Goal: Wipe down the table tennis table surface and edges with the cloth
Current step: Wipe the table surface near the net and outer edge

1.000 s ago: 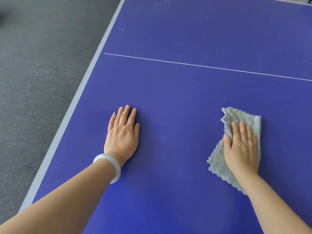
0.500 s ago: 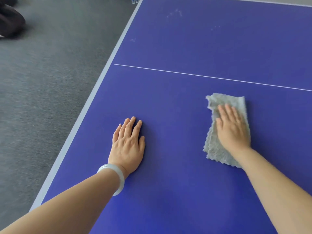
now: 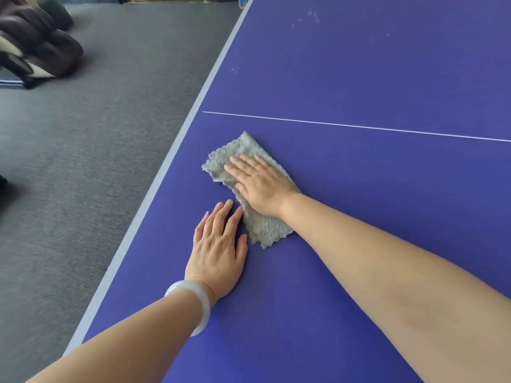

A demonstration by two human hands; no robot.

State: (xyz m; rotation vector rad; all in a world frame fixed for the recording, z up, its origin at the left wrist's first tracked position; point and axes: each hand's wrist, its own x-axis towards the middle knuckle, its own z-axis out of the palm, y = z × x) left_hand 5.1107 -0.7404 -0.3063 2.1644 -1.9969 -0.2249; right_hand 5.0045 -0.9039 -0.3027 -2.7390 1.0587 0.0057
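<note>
Cloth [image 3: 260, 228], grey and fluffy, lies on the blue table tennis surface [image 3: 359, 64] near its pale left edge, pressed flat under the right hand [image 3: 262, 183], whose fingers are straight. The left hand [image 3: 218, 250] rests flat just beside it, holding nothing, a pale bangle [image 3: 199, 302] at the wrist. A thin white line [image 3: 359, 126] crosses beyond. Grey carpet [image 3: 96, 161] and a dark brown padded seat [image 3: 41, 45] lie to the left.

The grey, fluffy cloth [image 3: 243, 146] lay spread and slightly rumpled on the blue surface [image 3: 359, 64], near its pale edge [image 3: 177, 150] and just short of the thin white line [image 3: 359, 126]. Faint whitish smudges [image 3: 312, 16] marked the surface beyond that line.
</note>
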